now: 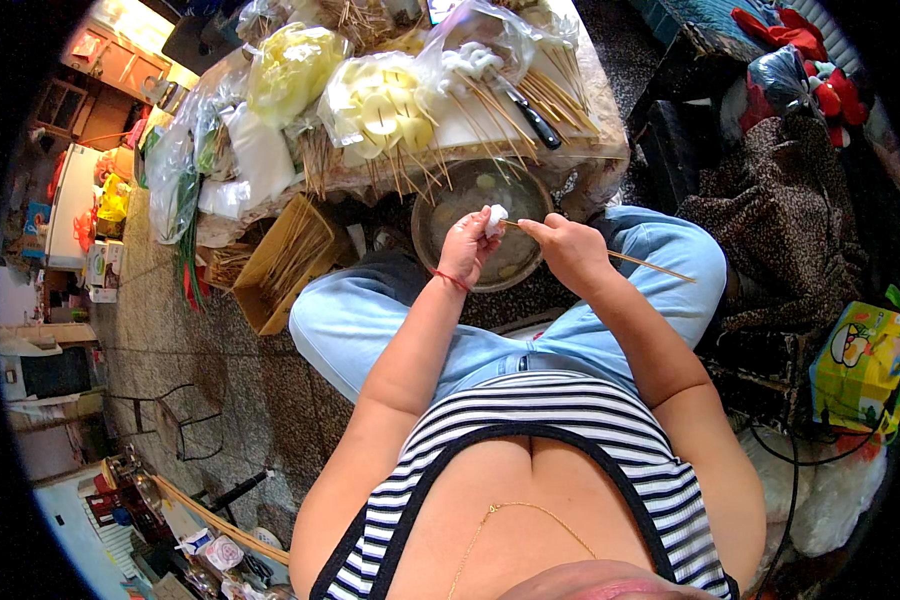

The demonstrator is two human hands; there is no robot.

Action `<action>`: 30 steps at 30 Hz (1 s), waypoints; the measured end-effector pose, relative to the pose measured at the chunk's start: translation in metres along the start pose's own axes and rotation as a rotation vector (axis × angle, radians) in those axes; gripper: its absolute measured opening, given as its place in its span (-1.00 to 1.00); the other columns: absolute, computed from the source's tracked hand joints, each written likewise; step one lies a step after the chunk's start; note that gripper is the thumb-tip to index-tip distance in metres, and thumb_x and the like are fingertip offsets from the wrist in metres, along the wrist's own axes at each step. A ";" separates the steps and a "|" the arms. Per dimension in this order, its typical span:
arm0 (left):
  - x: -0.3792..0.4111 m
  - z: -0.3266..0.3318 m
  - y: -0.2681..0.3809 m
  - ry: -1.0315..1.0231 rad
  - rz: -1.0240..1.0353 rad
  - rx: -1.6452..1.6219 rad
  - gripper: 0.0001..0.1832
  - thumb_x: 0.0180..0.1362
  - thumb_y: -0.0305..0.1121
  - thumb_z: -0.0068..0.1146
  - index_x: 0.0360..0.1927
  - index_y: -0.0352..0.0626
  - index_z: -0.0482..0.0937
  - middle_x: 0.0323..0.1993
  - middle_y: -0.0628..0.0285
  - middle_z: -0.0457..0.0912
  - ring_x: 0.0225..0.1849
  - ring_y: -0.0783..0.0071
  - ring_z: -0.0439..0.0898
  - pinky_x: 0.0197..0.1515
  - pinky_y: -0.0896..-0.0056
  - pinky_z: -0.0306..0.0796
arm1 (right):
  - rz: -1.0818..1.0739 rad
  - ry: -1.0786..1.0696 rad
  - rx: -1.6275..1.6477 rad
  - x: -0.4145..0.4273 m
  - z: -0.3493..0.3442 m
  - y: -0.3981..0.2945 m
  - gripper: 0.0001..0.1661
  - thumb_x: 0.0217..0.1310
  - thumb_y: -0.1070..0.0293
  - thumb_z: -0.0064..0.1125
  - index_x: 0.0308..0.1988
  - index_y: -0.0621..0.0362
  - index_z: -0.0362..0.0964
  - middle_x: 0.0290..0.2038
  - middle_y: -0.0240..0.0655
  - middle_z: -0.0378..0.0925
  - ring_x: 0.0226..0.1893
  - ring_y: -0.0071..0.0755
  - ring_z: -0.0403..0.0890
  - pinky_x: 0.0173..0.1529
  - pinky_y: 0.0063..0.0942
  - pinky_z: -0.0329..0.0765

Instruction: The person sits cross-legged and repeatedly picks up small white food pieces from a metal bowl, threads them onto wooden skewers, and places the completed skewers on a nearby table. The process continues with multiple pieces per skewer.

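Pinched in the fingers of my left hand [466, 244] is a small, soft-looking white food piece [497, 217]. My right hand [572, 245] grips a long wooden skewer [652, 268]. The skewer's far end meets the white piece; how deep it goes is hidden. Both hands are above a round metal basin [422, 234] that stands between my knees, with a few pale slices in it. On the table beyond, similar white pieces [469, 64] sit on skewers. Skewered pale yellow slices [382, 112] lie beside them in a clear plastic bag.
A black-handled knife [536, 122] lies near the edge of the covered table [607, 142], beside loose bamboo skewers [551, 101]. Another bag [292, 71] holds yellow food. Left of my knee a cardboard box [270, 289] holds thin sticks. Green stalks [186, 225] hang off the table's left end.
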State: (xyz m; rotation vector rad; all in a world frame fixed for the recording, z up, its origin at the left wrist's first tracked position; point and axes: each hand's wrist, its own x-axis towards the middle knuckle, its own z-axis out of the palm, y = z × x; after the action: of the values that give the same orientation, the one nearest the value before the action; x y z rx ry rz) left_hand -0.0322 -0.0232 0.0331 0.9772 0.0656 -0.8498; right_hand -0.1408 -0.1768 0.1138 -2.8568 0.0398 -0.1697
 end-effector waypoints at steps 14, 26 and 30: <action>-0.002 0.014 -0.023 -0.128 -0.092 -0.048 -0.84 0.17 -0.22 0.06 -0.29 -0.04 0.47 -0.39 0.40 0.54 -0.40 0.63 0.52 -0.36 0.54 0.44 | 0.086 0.131 0.354 0.022 0.022 -0.015 -0.56 -0.13 0.35 0.11 -0.11 0.02 0.38 -0.23 -0.15 0.35 -0.32 -0.02 0.53 -0.27 -0.22 0.52; -0.004 -0.023 0.003 0.147 -0.115 0.096 -0.88 0.13 -0.25 0.11 -0.30 0.01 0.48 -0.42 0.46 0.57 -0.42 0.67 0.53 -0.37 0.53 0.36 | 0.047 0.042 0.258 0.026 0.053 0.004 -0.86 0.06 0.21 0.10 -0.32 -0.07 0.49 -0.27 -0.21 0.39 -0.43 -0.09 0.56 -0.42 -0.22 0.53; 0.010 -0.042 -0.011 0.092 -0.139 0.121 -0.88 0.14 -0.24 0.09 -0.31 0.02 0.48 -0.43 0.47 0.57 -0.42 0.68 0.52 -0.37 0.54 0.36 | 0.069 0.045 0.217 0.025 0.074 0.007 -0.89 0.05 0.26 0.09 -0.38 -0.02 0.48 -0.26 -0.22 0.39 -0.45 -0.10 0.56 -0.44 -0.21 0.52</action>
State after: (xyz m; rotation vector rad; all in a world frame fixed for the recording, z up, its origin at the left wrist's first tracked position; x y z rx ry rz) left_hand -0.0195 -0.0002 -0.0031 1.1352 0.1641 -0.9437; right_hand -0.1068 -0.1644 0.0446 -2.6312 0.1214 -0.2102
